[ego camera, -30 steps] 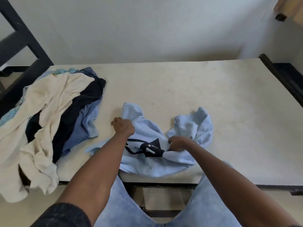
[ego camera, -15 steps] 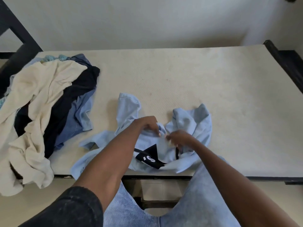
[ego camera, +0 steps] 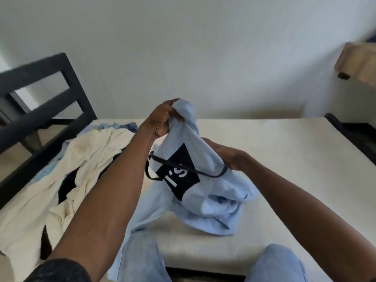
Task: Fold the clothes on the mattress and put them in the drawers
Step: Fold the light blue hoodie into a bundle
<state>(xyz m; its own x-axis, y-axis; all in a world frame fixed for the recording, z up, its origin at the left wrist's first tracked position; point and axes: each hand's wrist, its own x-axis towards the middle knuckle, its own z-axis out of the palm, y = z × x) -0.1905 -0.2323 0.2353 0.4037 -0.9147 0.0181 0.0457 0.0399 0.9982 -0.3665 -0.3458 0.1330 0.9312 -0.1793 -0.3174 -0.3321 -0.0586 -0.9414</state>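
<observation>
So my left hand [ego camera: 162, 119] is up high, clenched around a bunched corner of the light blue shirt [ego camera: 205, 192], and my right hand [ego camera: 225, 155] is lower, gripping the shirt's edge by the dark trim. Most of the shirt hangs between them with its black logo patch [ego camera: 179, 176] facing me, and the bottom part slumps on the mattress [ego camera: 284, 169] just ahead of my knees. Off to the left on the mattress sits the pile [ego camera: 67, 180] of other clothes, a cream one on top with dark and blue stuff under it, next to the black bed frame [ego camera: 46, 102].
</observation>
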